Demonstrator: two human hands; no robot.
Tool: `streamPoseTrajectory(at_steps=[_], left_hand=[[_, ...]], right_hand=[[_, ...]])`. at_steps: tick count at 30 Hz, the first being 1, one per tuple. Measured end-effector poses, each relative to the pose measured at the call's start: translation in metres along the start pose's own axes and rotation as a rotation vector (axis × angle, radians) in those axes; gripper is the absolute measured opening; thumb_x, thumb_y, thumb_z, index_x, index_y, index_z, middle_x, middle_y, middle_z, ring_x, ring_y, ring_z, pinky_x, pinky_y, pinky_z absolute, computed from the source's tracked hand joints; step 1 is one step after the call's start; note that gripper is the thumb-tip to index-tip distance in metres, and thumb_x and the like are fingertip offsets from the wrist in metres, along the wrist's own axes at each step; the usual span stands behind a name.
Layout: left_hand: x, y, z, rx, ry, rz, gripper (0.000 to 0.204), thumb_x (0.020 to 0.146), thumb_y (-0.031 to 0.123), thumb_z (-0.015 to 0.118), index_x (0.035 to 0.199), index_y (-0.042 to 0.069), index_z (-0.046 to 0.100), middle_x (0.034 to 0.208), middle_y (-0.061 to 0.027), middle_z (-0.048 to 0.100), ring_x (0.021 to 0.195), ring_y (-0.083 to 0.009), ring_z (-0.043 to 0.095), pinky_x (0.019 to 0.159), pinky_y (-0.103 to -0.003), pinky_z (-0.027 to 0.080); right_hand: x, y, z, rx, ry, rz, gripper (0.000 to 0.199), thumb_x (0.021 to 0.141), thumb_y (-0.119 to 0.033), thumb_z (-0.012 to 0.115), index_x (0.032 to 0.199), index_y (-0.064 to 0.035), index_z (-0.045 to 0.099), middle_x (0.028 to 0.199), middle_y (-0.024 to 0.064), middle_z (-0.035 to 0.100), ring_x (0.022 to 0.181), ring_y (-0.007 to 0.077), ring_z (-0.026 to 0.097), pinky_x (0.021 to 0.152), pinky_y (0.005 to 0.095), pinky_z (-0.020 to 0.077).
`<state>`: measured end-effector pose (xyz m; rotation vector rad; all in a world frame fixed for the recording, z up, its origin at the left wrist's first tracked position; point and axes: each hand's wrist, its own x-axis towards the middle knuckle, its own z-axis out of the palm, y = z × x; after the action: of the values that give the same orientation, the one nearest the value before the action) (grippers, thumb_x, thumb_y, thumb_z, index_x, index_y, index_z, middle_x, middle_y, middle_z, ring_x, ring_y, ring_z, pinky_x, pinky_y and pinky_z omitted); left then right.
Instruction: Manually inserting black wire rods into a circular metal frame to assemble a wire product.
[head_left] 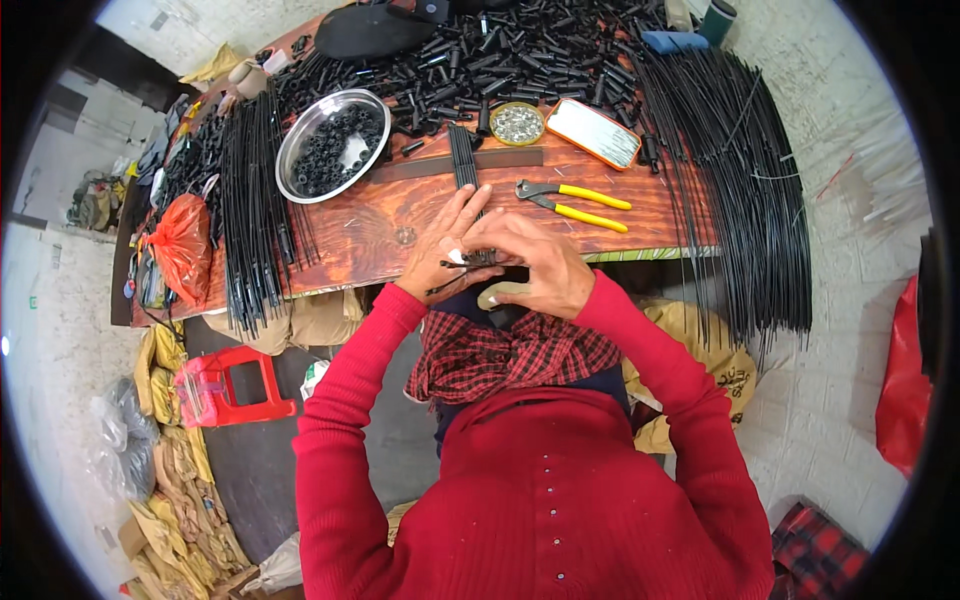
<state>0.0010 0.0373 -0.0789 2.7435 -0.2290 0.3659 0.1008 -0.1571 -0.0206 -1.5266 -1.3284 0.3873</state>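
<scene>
My left hand [443,243] is closed around a bundle of thin black cables [463,155], in front of me at the table's near edge. The far part of the bundle lies on the table, and several dark ends stick out near my left thumb. Against those ends my right hand [548,268] curls its fingers, its thumb lower and apart, with a pale cover on the tip. Whatever small piece the right fingertips pinch is hidden. Yellow-handled end-cutting pliers [575,205] lie just beyond my right hand.
On the wooden table [350,240] are a steel bowl of black fittings [283,175], a round dish of small metal parts [517,124], and an orange-rimmed tray [594,133]. Black cables [750,200] hang over the right edge; more cables [255,210] and an orange bag [182,250] are left. A red stool [283,408] stands below.
</scene>
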Motion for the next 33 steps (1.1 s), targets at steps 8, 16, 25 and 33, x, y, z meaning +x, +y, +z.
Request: streamPoseTrajectory(at_steps=[8,16,25,33], left_hand=[[-0.003,-0.014,0.011,-0.009,0.073,0.041,0.047,0.08,0.03,0.073,0.123,0.015,0.067,0.162,-0.0128,0.028,0.146,-0.0405,0.03,0.116,-0.049,0.034],[-0.012,-0.02,-0.006,-0.044,0.104,0.025,0.085,0.067,0.043,0.084,0.14,0.011,0.055,0.16,-0.0182,0.028,0.145,-0.0437,0.029,0.117,-0.051,0.032],[-0.018,0.052,-0.1,-0.468,0.246,-0.087,0.093,0.069,0.034,0.089,0.145,0.003,0.046,0.143,-0.0182,0.051,0.138,-0.0329,0.043,0.114,-0.045,0.036],[0.004,0.067,-0.131,-0.652,0.301,-0.152,0.026,0.085,0.0,0.072,0.111,-0.001,0.073,0.104,-0.0125,0.074,0.089,-0.0167,0.07,0.077,-0.028,0.056]], right_hand=[[0.025,0.001,0.011,-0.088,-0.061,-0.144,0.031,0.077,-0.019,0.075,0.106,-0.0091,0.072,0.091,0.0086,0.061,0.086,0.0305,0.063,0.073,0.0403,0.0492],[0.035,0.006,0.027,-0.147,0.03,-0.31,0.026,0.076,-0.019,0.075,0.1,-0.0087,0.073,0.087,0.01,0.062,0.081,0.032,0.064,0.069,0.0413,0.05],[0.022,-0.011,0.011,-0.103,0.015,-0.153,0.023,0.078,-0.016,0.076,0.099,-0.0069,0.076,0.088,0.0125,0.066,0.079,0.0309,0.067,0.068,0.0379,0.0509],[0.04,0.011,0.021,-0.162,0.06,-0.25,0.023,0.079,-0.017,0.074,0.098,-0.0047,0.068,0.096,0.012,0.066,0.086,0.0332,0.067,0.073,0.04,0.0521]])
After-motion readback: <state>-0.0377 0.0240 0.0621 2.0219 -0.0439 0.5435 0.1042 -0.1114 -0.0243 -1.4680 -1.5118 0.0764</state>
